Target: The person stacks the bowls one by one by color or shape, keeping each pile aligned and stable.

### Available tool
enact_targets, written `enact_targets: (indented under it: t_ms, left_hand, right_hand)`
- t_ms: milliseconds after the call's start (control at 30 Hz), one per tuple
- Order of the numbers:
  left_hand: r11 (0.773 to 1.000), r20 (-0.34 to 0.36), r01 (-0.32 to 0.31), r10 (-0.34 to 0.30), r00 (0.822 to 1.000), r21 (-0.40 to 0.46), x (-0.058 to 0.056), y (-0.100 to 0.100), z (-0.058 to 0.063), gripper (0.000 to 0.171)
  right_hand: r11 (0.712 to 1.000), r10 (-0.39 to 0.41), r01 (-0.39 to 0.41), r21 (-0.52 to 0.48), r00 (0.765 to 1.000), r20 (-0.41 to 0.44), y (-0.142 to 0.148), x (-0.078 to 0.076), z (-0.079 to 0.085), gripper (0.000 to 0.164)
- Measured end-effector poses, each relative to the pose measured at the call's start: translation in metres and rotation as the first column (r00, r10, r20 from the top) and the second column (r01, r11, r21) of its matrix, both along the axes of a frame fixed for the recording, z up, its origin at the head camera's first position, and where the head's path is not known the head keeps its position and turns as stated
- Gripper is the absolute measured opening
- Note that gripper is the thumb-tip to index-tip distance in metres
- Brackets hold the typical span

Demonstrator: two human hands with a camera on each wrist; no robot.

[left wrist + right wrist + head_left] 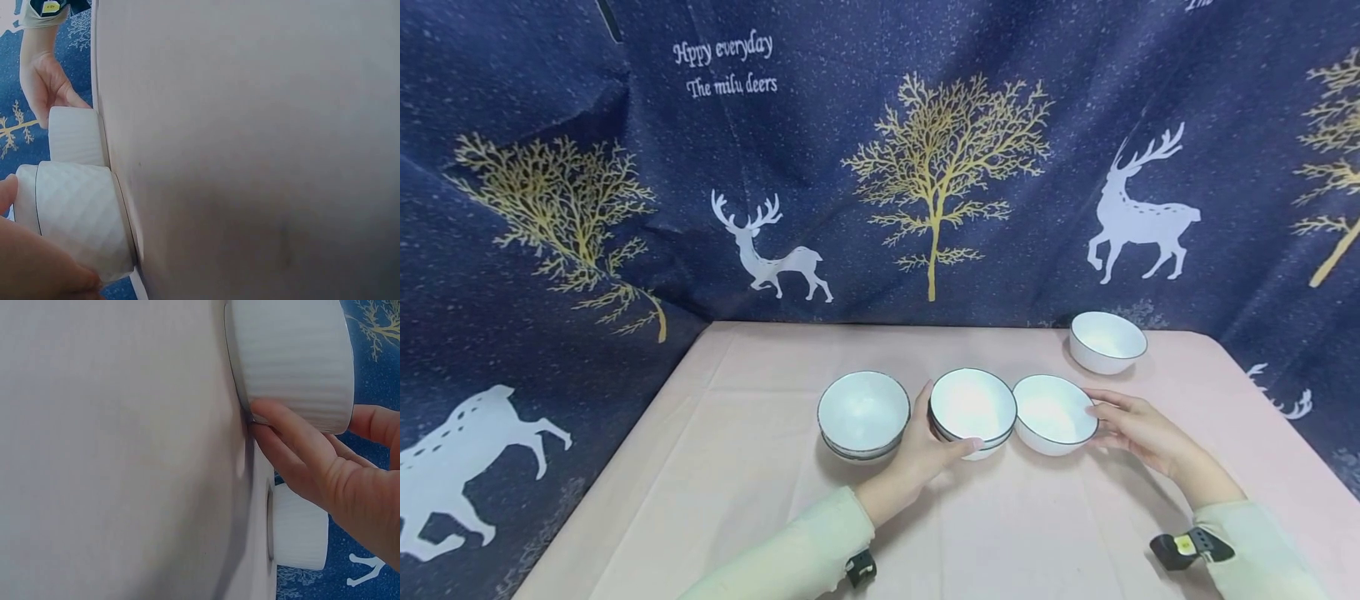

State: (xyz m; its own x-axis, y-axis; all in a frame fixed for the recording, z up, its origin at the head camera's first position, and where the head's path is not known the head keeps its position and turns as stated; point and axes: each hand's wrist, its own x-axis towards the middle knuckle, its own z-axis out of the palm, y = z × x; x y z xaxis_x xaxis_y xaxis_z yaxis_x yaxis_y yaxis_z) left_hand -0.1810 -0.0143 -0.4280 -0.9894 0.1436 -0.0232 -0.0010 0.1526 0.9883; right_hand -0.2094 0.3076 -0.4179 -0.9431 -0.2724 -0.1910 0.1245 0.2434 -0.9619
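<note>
Two nested white bowls (973, 406) with dark rims stand mid-table, gripped by my left hand (917, 457), its thumb at the near side and fingers round the left side. In the left wrist view their outer wall (81, 215) shows a diamond-like relief. To their right, rim against rim, is a single white bowl (1055, 414). My right hand (1138, 429) holds that bowl at its right side, thumb at the rim; in the right wrist view the other fingers (294, 434) reach low on its ribbed wall (294, 362), near the base.
Left of my left hand stands another stack of bowls (863, 414) with dark rims. A lone white bowl (1107, 342) sits at the back right. The table (760, 500) has a pale pink cloth, and a dark blue curtain (880, 250) with deer and trees hangs behind it.
</note>
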Motion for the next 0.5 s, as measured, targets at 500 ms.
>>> enact_targets:
  t_ms: [500]
  left_hand:
    - [1.000,0.006,-0.014,0.014,1.000,-0.019,-0.0014,-0.0002,-0.0019,0.113]
  right_hand:
    - [0.999,-0.038,0.037,0.022,0.999,0.008,-0.0046,-0.0016,-0.0015,0.064]
